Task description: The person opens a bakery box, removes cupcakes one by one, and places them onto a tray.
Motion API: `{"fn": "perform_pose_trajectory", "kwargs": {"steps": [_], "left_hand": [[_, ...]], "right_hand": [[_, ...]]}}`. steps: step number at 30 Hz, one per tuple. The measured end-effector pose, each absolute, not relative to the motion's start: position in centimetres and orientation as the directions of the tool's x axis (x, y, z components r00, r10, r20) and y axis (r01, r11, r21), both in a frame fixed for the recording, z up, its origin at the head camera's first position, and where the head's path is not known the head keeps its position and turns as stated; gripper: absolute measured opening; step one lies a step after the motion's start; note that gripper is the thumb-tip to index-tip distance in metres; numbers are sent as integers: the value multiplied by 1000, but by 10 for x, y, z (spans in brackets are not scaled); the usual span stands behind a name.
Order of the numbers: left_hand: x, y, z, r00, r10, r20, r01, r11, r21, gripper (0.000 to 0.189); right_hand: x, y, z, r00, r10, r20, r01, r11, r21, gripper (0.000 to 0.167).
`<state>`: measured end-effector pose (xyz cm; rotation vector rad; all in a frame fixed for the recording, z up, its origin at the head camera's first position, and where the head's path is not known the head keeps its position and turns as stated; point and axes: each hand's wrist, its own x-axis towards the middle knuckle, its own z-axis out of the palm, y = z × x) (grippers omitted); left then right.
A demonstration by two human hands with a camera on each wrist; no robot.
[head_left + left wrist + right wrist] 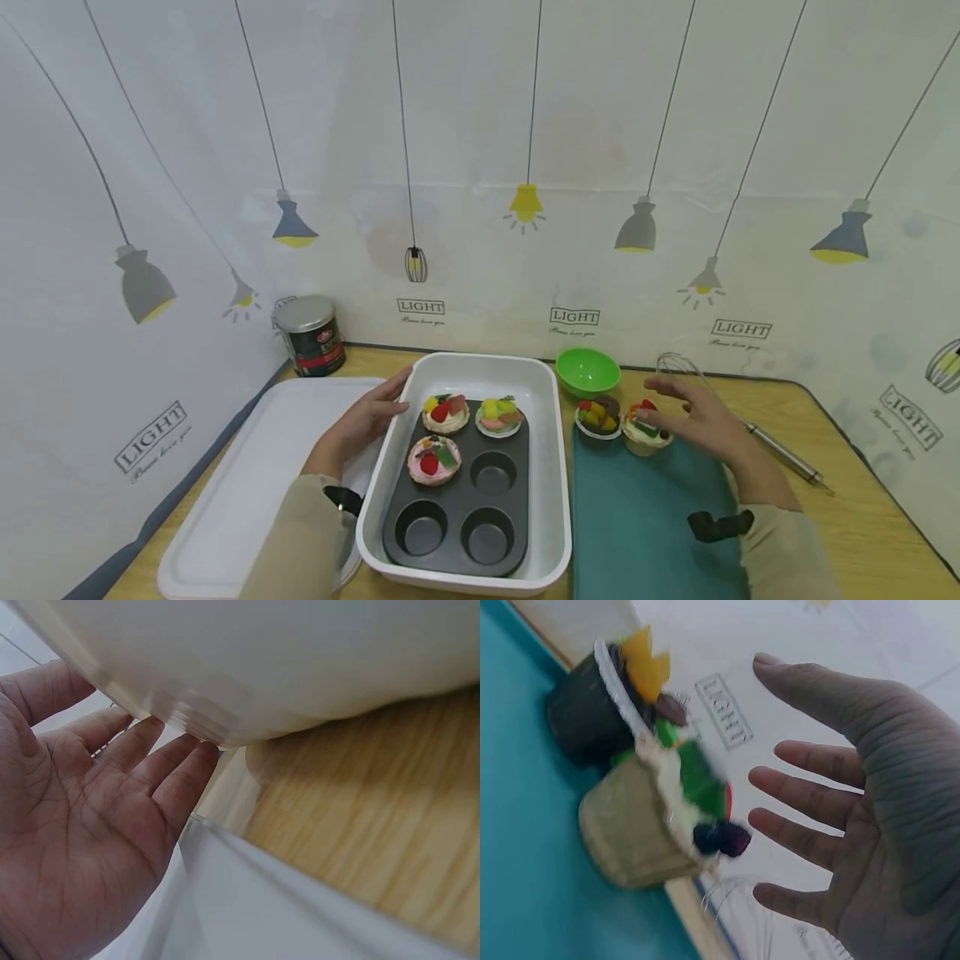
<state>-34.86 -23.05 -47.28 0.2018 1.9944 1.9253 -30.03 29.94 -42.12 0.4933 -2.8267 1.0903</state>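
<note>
My left hand [367, 421] touches the left side of a deep white baking dish [561, 508] with nearly straight fingers [176, 776]. Inside the dish lies a dark muffin tin [455, 497]. Three of its cups hold fruit-topped cupcakes: a cream one [446, 415], one with yellow and green fruit [498, 417] and a pink one [434, 461]. Above a teal board [645, 517], my right hand [701, 417] is spread with its palm facing a cream-topped cupcake in a tan cup [630, 825]. A gap separates them in the right wrist view. Beside it stands a chocolate cupcake [585, 712].
A green bowl [588, 372] stands behind the board, and a metal whisk [787, 454] lies to its right. Left of the dish is a white lid-like tray [247, 492]. A dark lidded tin can [311, 337] stands at the back left by the printed curtain [480, 267].
</note>
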Motion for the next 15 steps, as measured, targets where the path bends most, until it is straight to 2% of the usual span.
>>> {"fn": "perform_pose_trajectory", "kwargs": {"steps": [8,15], "left_hand": [[-349,-229,-477,-925,351,-148,-138,52,989,72],[-349,-230,-474,-926,352,-134,-125,50,991,72]], "right_hand": [[-296,264,-399,-892,-381,244,-446,644,-621,59],[-297,204,-382,-823,-517,235,-523,528,-669,58]]}}
